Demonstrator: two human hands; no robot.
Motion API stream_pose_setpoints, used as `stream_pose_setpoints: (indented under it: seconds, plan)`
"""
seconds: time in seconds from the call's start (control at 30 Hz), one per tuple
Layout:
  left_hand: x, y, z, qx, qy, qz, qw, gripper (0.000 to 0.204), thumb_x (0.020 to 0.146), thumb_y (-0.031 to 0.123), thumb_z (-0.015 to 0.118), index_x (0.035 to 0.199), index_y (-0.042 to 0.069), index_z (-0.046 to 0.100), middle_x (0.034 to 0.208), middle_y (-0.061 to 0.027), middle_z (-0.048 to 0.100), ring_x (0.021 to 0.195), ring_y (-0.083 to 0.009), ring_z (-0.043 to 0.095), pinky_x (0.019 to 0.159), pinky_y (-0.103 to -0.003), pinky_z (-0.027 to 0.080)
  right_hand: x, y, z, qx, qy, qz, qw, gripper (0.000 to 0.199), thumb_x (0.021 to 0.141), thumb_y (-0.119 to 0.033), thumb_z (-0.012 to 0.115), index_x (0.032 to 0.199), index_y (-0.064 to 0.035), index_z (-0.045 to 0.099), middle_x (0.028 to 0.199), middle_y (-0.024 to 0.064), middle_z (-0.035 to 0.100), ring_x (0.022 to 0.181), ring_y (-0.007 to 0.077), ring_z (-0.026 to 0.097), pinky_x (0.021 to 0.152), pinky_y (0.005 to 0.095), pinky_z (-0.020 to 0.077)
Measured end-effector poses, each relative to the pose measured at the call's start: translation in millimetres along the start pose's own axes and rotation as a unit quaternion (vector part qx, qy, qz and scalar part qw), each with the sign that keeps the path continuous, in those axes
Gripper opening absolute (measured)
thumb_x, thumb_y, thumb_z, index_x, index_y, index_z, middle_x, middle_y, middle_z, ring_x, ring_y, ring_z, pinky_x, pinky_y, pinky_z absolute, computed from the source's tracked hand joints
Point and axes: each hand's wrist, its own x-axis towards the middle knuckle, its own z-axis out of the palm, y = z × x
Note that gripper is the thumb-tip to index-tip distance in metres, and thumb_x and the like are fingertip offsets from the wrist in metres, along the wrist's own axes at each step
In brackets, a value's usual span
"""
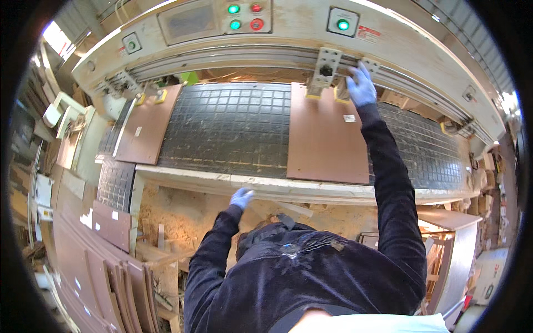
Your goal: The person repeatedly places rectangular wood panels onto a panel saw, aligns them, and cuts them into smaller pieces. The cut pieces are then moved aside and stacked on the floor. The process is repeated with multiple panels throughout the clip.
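My right hand [361, 87], in a pale blue glove, reaches far over the machine bed with its fingers apart. It is beside the metal clamp block [323, 71] with yellow pads on the rail; whether it touches the neighbouring block is unclear. Under that arm a brown panel [327, 136] with a white label lies flat on the black gridded bed [227, 125]. My left hand [242, 197], gloved too, hangs at the bed's front edge with fingers loosely apart and nothing in them. Another brown panel [145, 130] lies at the bed's left end, beneath more yellow-padded clamps [150, 98].
A control panel [216, 19] with green and red buttons spans the machine's far side. Brown boards [91, 266] stand stacked at the lower left. Sawdust [183, 213] covers the floor under the bed. At the lower right stands a wooden cabinet [452, 244].
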Motion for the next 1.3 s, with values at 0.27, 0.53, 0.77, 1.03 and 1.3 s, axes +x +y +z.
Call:
stream_pose_setpoints:
  seconds: [0.27,0.53,0.77,1.03,1.3]
  plan:
    - [-93.3,-75.0,-119.7,-0.212,0.268,-0.106,0.934,0.031,0.088,0.026,0.061,0.117,0.022,0.052,0.096,0.0036,0.059,0.074,-0.0134,0.057,0.054,-0.031,0.047,132.2,-6.1,48.0,-0.284,-0.083,-0.102,0.95,0.023,0.079,-0.023,0.053,0.098,-0.0125,0.061,0.1,0.015,0.064,0.081,0.0337,0.065,0.062,0.0484,0.0519]
    - [-108.0,-101.8,-134.9,-0.243,0.334,-0.137,0.9,0.037,0.084,0.03,0.065,0.118,0.019,0.053,0.11,-0.0012,0.06,0.089,-0.0195,0.058,0.067,-0.04,0.049,123.8,19.4,55.4,-0.179,-0.083,-0.155,0.968,0.041,0.085,-0.027,0.052,0.122,-0.0107,0.052,0.127,0.0206,0.049,0.104,0.0393,0.055,0.086,0.0479,0.0456]
    - [-56.7,-39.6,-207.1,0.086,0.439,-0.033,0.894,0.07,0.073,0.035,0.075,0.127,0.002,0.046,0.123,-0.0206,0.054,0.117,-0.0321,0.05,0.1,-0.038,0.039,-53.9,-54.8,96.9,-0.033,-0.16,-0.127,0.978,0.033,0.086,-0.023,0.058,0.114,-0.0055,0.057,0.123,0.0176,0.054,0.115,0.0317,0.049,0.097,0.0422,0.0404]
    - [18.6,84.5,-355.1,0.365,0.435,-0.036,0.823,0.079,0.069,0.048,0.072,0.135,0.021,0.041,0.144,-0.0189,0.028,0.129,-0.0379,0.033,0.105,-0.045,0.032,-275.9,-203.9,156.3,0.186,-0.321,0.181,0.911,0.05,0.08,-0.006,0.064,0.127,-0.0034,0.046,0.11,0.0074,0.06,0.088,0.0161,0.058,0.079,0.0282,0.0479]
    - [90.8,113.5,-429.5,0.446,0.349,-0.122,0.815,0.077,0.071,0.051,0.07,0.133,0.018,0.041,0.149,-0.0163,0.018,0.132,-0.0394,0.028,0.102,-0.056,0.031,-324.8,-298.0,122.0,0.053,-0.366,0.221,0.902,0.034,0.081,-0.011,0.063,0.113,-0.0036,0.059,0.123,0.0132,0.053,0.111,0.0229,0.051,0.08,0.0306,0.0466]
